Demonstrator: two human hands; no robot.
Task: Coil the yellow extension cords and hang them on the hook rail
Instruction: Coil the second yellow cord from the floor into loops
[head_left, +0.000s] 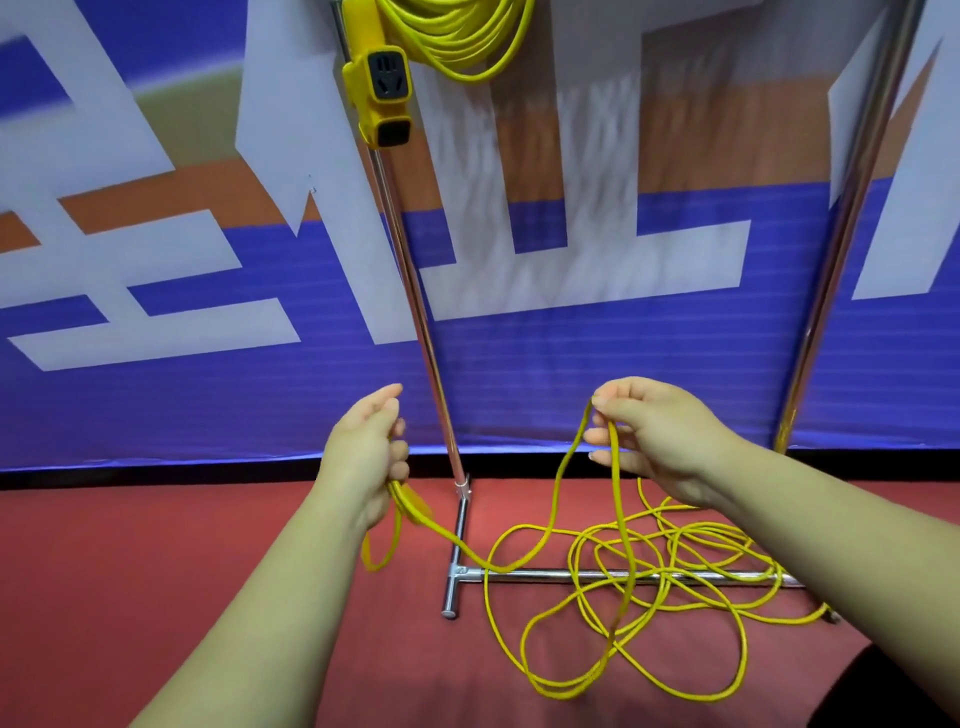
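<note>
the rack (415, 291) already bears one coiled cord (467, 36) up top; the second cord (630, 577) sprawls loose on the floor across its base; left hand (363, 457) clenches the first loops as anchor, right hand (660, 431) pinches the next length to feed over

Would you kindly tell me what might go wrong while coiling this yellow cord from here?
The loose yellow extension cord lies in crossing loops over the chrome base bar, so pulling may tighten a knot or snag there. The small coil in the left hand could slip loose.
</note>
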